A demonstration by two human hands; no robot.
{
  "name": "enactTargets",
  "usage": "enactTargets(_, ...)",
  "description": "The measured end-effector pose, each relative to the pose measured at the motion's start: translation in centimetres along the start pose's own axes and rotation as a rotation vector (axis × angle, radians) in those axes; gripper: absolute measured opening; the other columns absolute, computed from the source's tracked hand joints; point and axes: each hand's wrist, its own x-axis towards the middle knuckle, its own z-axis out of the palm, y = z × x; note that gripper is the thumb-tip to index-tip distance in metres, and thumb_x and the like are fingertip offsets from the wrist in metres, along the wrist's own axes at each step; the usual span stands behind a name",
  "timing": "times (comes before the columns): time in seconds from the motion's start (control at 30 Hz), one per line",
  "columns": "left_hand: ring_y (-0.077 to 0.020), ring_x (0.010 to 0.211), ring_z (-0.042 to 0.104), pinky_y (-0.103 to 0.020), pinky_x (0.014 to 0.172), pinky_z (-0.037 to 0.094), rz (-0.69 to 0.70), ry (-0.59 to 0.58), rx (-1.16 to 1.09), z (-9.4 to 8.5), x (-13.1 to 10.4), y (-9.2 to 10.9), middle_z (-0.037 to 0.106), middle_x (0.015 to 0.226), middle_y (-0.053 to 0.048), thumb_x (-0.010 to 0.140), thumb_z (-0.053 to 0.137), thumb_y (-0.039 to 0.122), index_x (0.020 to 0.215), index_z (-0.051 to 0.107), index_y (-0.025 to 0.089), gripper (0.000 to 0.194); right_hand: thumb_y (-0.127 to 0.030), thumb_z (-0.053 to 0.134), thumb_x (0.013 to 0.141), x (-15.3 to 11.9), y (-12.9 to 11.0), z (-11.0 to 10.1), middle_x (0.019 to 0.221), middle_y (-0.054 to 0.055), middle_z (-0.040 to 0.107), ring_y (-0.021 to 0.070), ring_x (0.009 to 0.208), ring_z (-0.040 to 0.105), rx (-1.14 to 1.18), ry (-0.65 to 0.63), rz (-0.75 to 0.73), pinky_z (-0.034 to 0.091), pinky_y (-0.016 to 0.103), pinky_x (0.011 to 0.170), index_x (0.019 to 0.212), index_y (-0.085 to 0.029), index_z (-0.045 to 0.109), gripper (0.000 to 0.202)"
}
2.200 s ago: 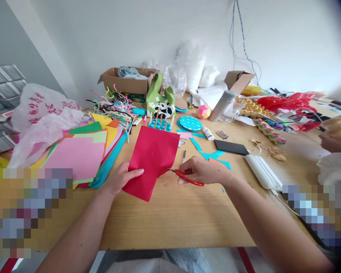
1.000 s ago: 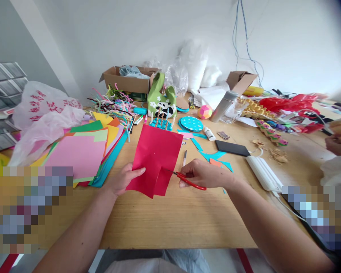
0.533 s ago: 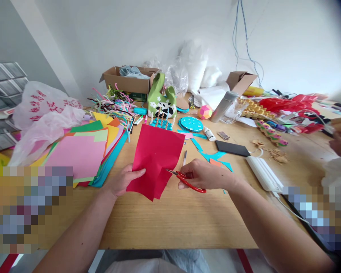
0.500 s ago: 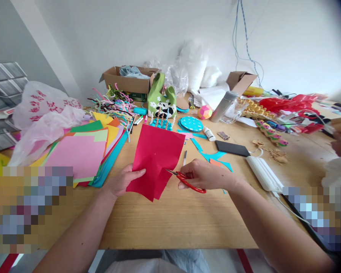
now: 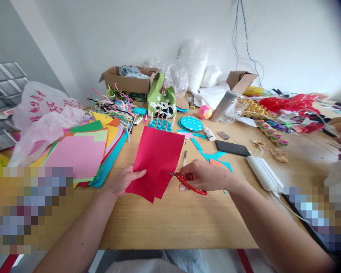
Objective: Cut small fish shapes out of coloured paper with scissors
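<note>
Red paper (image 5: pixel 159 151) is clamped between the thumb and fingers of the left hand (image 5: pixel 125 180), held above the wooden table (image 5: pixel 173 227), with a slit running up from its lower edge. The right hand (image 5: pixel 200 175) is closed around the red handles of the scissors (image 5: pixel 189 183), whose tips meet the paper near the slit. The two hands are apart.

At the back, an open cardboard box (image 5: pixel 126 82) has pale blue cloth (image 5: pixel 133 72) in it. To its right stands a green bag (image 5: pixel 162 101) with a panda on it; what it contains is hidden. Clear and white plastic bags (image 5: pixel 194 68) sit behind, their contents too unclear to tell. A grey bottle (image 5: pixel 224 107) leans beside a clear plastic container (image 5: pixel 235 110), and a small white glue bottle (image 5: pixel 209 134) lies near the blue discs (image 5: pixel 191 124). On the left, a white plastic bag (image 5: pixel 42 113) lies beside a stack of coloured paper (image 5: pixel 76 155).
</note>
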Motion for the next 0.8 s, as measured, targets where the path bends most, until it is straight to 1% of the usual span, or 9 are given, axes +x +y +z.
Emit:
enactTargets(0.1,-0.0299,0.090,0.071,-0.040,0.082,0.056,0.000,0.000,0.005,0.00,0.04,0.00,0.074,0.102,-0.015,0.070,0.078,0.025,0.105,0.069,0.013,0.038,-0.063,0.058,0.080,0.01,-0.03,-0.02,0.056,-0.003,0.047,0.0089,0.051,0.036,0.001,-0.001,-0.033,0.025,0.024,0.048,0.066,-0.017,0.056,0.049)
enactTargets(0.3,-0.0308,0.091,0.071,-0.041,0.083,0.056,-0.004,0.009,0.007,0.10,-0.05,0.09,0.074,0.101,-0.016,0.070,0.079,0.026,0.106,0.069,0.012,0.040,-0.064,0.057,0.080,0.00,0.14,0.04,0.057,-0.003,0.048,0.0091,0.052,0.037,-0.001,0.003,-0.035,0.026,0.024,0.049,0.067,-0.017,0.057,0.049)
enactTargets(0.4,-0.0304,0.091,0.071,-0.042,0.084,0.056,0.008,0.011,-0.003,0.06,-0.05,0.05,0.074,0.101,-0.015,0.070,0.078,0.026,0.107,0.068,0.013,0.040,-0.064,0.057,0.081,-0.05,0.23,0.01,0.057,-0.003,0.049,0.0093,0.052,0.038,-0.006,0.000,-0.019,0.027,0.024,0.049,0.068,-0.017,0.057,0.049)
enactTargets(0.6,-0.0306,0.093,0.071,-0.042,0.085,0.055,0.019,-0.004,0.004,-0.10,-0.02,-0.01,0.073,0.104,-0.015,0.072,0.078,0.027,0.109,0.068,0.014,0.041,-0.067,0.054,0.081,-0.12,0.30,-0.15,0.055,-0.003,0.046,0.0093,0.051,0.035,-0.093,0.007,-0.002,0.025,0.026,0.050,0.065,-0.018,0.054,0.052)
enactTargets(0.8,-0.0307,0.095,0.070,-0.043,0.087,0.054,0.034,-0.010,0.015,-0.04,0.04,-0.03,0.073,0.105,-0.015,0.072,0.077,0.028,0.108,0.069,0.014,0.040,-0.068,0.055,0.080,-0.19,0.31,-0.31,0.054,-0.002,0.046,0.0103,0.050,0.033,-0.179,0.024,0.059,0.024,0.027,0.050,0.063,-0.018,0.054,0.052)
